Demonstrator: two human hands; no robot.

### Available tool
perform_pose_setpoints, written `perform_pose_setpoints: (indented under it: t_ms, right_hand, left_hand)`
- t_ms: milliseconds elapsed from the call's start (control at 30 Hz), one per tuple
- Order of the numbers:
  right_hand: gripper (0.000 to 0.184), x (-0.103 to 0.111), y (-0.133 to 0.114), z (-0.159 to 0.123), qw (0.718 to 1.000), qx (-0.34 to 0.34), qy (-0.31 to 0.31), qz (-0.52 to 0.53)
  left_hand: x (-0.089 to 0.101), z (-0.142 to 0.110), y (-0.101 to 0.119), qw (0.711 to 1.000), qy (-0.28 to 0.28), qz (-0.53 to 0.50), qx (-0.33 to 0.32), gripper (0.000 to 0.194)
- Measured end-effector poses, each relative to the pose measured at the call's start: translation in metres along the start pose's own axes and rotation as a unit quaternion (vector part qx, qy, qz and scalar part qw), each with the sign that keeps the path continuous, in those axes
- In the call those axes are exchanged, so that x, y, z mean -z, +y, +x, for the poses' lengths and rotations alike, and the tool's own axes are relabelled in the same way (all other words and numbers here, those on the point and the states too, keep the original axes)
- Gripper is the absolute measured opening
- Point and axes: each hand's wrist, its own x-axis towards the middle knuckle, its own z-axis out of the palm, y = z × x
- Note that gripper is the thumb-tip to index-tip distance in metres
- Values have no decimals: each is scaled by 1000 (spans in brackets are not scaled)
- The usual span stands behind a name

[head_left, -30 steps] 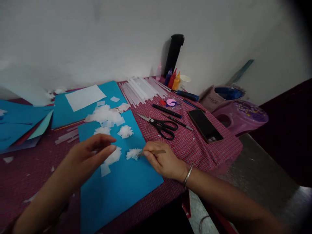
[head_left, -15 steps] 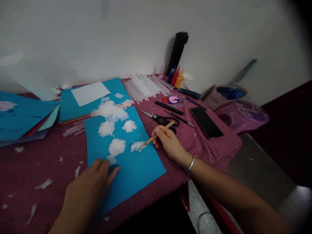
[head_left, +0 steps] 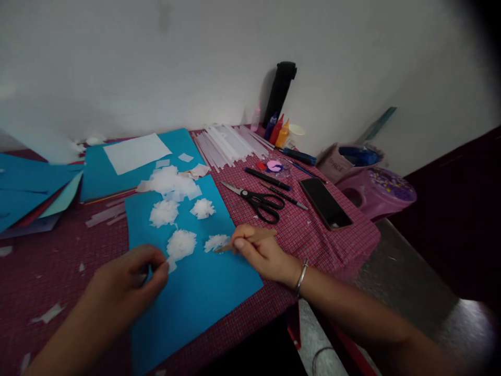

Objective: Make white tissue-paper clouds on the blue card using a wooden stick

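My right hand [head_left: 260, 253] grips a slim wooden stick [head_left: 260, 236]. Its tip touches the lower edge of a small ruffled white paper puff [head_left: 215, 242] on a blue paper sheet [head_left: 199, 297]. Thumb and fingertips of my left hand [head_left: 129, 282] come together in a pinch at a small white paper square [head_left: 171, 265]. That square lies just below a larger white paper puff [head_left: 181, 244]. Two more puffs, one round [head_left: 164, 213] and one smaller [head_left: 203, 208], sit higher on the sheet, below a heap of white paper squares [head_left: 170, 180].
Right of the sheet lie black-handled scissors [head_left: 260, 201], a black marker [head_left: 268, 178], a pencil [head_left: 287, 196] and a phone [head_left: 325, 202]. White paper strips [head_left: 229, 146], paint bottles [head_left: 278, 130] and a black cylinder [head_left: 279, 91] are at the back. Blue folded papers [head_left: 35, 183] stand at left.
The view has shifted slightly. My right hand has moved down and left, laying the stick lower, its tip now at the puff's lower edge. My left fingers have curled into a pinch.
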Motion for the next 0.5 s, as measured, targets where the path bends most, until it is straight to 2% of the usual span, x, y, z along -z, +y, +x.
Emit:
perform_pose_setpoints:
  t_ms: [100, 200, 333, 500]
  right_hand:
    - [22, 1, -2, 1, 993, 58, -44, -92]
    - [23, 3, -3, 1, 985, 79, -37, -146]
    - [23, 5, -4, 0, 985, 67, -18, -159]
    - [22, 6, -5, -2, 991, 57, -5, -122]
  left_hand:
    - [1, 10, 23, 999, -5, -36, -28, 20]
    - [-6, 21, 36, 998, -5, -52, -39, 16]
    - [-19, 29, 30, 995, -40, -85, -37, 11]
    - [-31, 31, 16, 990, -78, -113, -26, 8]
